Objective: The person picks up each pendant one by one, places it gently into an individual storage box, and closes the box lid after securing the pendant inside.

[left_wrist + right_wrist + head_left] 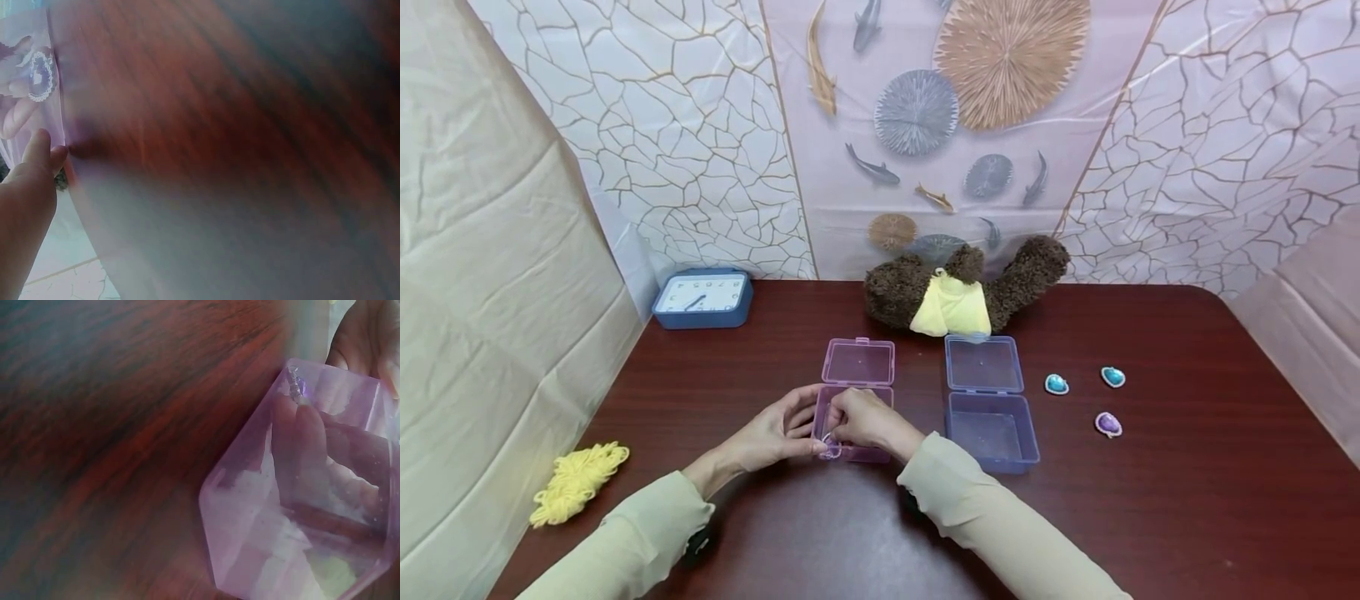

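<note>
1. We saw the right hand point(867, 418) pinching a bead-edged purple gem point(41, 76) in its fingers, inside the open pink box point(883, 455).
2. The left hand point(775, 432) gripped that box's left side.
3. Rightward, we noted an open blue box point(994, 435), then three more gems point(1108, 424) on the table point(1210, 500).

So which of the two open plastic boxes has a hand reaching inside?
The translucent pink box, left of the blue box: the right hand reaches into it, while no hand touches the blue one.
</note>
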Tool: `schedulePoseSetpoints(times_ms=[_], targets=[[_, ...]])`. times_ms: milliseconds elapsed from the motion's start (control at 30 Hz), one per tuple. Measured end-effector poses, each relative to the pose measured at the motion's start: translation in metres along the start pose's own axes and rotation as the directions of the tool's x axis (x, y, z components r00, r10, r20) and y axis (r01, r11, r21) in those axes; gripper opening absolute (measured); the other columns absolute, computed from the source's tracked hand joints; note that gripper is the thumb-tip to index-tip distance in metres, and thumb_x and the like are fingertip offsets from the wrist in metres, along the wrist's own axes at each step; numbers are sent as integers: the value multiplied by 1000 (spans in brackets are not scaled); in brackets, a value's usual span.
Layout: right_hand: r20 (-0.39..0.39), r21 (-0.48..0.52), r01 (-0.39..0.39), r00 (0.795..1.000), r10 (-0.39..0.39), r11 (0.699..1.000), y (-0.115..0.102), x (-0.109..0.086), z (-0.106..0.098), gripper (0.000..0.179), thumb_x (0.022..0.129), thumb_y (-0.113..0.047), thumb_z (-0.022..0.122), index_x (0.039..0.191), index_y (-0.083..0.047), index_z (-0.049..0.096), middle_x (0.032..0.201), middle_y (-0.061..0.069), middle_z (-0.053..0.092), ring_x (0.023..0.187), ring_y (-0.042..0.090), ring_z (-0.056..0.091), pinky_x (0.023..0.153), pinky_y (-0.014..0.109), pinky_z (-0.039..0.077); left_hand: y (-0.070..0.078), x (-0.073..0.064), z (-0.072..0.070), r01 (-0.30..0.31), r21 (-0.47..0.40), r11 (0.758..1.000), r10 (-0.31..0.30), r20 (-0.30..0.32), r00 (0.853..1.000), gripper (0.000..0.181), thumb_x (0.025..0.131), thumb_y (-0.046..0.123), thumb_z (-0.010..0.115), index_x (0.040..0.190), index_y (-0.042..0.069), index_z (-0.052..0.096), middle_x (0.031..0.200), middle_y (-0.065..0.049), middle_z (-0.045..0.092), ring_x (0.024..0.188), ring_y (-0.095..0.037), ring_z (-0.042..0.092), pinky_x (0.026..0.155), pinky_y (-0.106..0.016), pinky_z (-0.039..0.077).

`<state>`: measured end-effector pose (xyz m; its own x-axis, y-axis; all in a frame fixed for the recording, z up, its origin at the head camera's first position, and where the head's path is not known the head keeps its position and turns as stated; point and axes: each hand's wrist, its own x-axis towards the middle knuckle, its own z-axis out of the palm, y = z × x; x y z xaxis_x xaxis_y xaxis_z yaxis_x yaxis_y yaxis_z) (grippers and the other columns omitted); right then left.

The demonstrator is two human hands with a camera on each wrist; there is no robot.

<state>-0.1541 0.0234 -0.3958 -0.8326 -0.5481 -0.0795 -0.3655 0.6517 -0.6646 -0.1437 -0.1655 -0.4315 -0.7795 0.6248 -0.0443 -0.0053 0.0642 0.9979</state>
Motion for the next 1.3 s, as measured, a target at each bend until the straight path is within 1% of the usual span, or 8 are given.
schedulePoseSetpoints(times_ms=[200,567,700,833,933,1067,1133,1300], targets=[[-13,-33,-7,1000,6,999,2,0,3,11,71,0,74,66,-5,65,61,-2,57,60,8,47,54,19,40,0,0,0,-1,19,1000,1,-1,1000,82,81,2,70,144,-4,19,151,-25,19,138,-40,23,111,-38,31],[-14,-90,-76,997,75,993,-1,0,6,14,71,-3,76,65,-8,65,61,-4,57,59,9,47,55,21,42,0,1,-1,1,31,1000,-1,4,1000,81,82,3,70,144,-7,18,151,-28,18,138,-42,23,111,-41,31],[-19,-90,-70,997,68,993,-1,-1,6,15,72,-4,76,64,-9,65,61,-4,58,58,9,48,55,21,43,1,1,0,10,33,999,-10,3,1000,83,81,4,71,144,-6,18,151,-27,19,138,-41,24,110,-38,32],[-54,-80,-38,998,34,996,1,-2,6,14,71,-3,75,64,-9,65,60,-4,58,58,8,47,54,20,42,2,1,1,14,33,999,-14,-1,1000,82,81,4,72,144,-5,20,150,-26,21,138,-40,25,110,-35,34],[-92,-24,-10,996,8,1000,3,-3,5,10,71,1,73,67,-7,67,61,-1,61,57,7,50,53,16,43,1,1,2,14,34,999,-14,-1,1000,83,81,4,72,144,-5,20,150,-26,21,137,-41,26,110,-34,34],[-113,152,-14,993,31,988,3,-6,2,5,76,4,69,74,0,68,65,6,65,53,17,61,48,14,48,1,2,2,21,47,999,-21,1,1000,82,81,5,72,144,-5,20,149,-26,24,137,-40,27,110,-36,34],[-115,251,-28,992,58,968,0,-9,-1,2,78,4,69,78,3,68,65,9,65,52,25,64,46,18,51,0,3,2,27,59,998,-27,0,1000,82,81,6,72,144,-5,20,149,-26,25,137,-40,27,110,-38,33],[-123,463,-5,990,69,887,-9,-25,-24,8,81,2,68,88,5,66,75,15,66,55,21,64,56,35,60,0,1,1,47,85,995,-46,-14,999,82,81,7,72,144,-3,21,150,-24,25,137,-40,27,110,-43,31]])
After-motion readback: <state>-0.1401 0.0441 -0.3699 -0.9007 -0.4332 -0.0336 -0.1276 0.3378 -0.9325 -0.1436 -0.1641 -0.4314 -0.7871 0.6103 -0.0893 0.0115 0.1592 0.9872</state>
